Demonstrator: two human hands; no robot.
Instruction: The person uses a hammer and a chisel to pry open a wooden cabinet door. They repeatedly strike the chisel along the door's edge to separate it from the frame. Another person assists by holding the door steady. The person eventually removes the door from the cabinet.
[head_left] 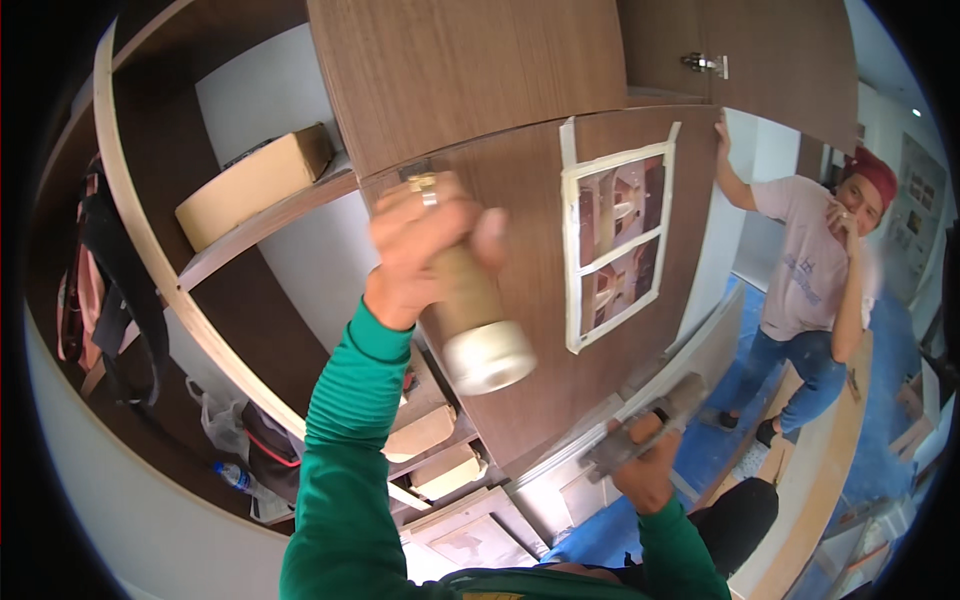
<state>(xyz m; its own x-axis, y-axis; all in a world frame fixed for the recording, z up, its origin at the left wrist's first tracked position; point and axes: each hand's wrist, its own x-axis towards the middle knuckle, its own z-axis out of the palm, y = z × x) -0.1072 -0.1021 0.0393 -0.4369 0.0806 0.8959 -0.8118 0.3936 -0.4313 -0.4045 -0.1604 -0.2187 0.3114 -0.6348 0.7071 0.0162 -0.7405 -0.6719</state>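
My raised left hand (415,235) is wrapped round a tan cylinder with a wide whitish round end (488,355). It is blurred, and I cannot make out its exact kind. Behind that hand stands a brown wood-grain cabinet panel (520,300), close to the seam under an upper door (460,70). Lower down at the right, my right hand (648,470) grips a worn grey block-shaped hand tool (690,397), its long flat body pointing up to the right. A taped sheet with two pictures (622,235) hangs on the panel between my hands.
At the right a person (810,260) in a red cap holds the cabinet's edge with one hand. An upper door (785,70) hangs open above. Left, open shelves hold a cardboard box (255,185) and hanging bags (115,280). A long wooden board (840,450) lies at right.
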